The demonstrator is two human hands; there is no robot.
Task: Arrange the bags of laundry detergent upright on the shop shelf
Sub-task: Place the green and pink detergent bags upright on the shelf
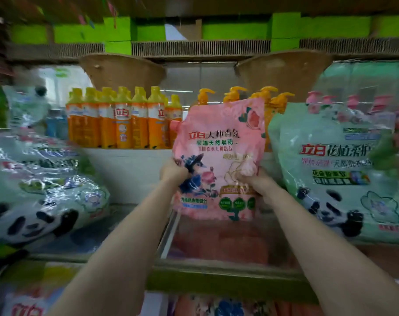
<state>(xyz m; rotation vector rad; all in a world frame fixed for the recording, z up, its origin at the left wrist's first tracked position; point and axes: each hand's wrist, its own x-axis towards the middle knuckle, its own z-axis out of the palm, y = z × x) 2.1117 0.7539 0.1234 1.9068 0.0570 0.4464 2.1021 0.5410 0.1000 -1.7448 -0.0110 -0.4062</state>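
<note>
On the shop shelf (216, 267), my left hand (174, 171) and right hand (256, 181) squeeze the soft pink bag (219, 142); it might flop over against the green panda bag (340, 169).

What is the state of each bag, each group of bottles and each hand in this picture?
pink detergent bag: upright, held by both hands above the shelf.
left hand: grips the bag's left side.
right hand: grips the bag's right side.
green panda bag: standing, leaning slightly, at the right.
panda bags at the left: lying down, blurred.
orange bottles: upright, caps on, at the back.
</note>
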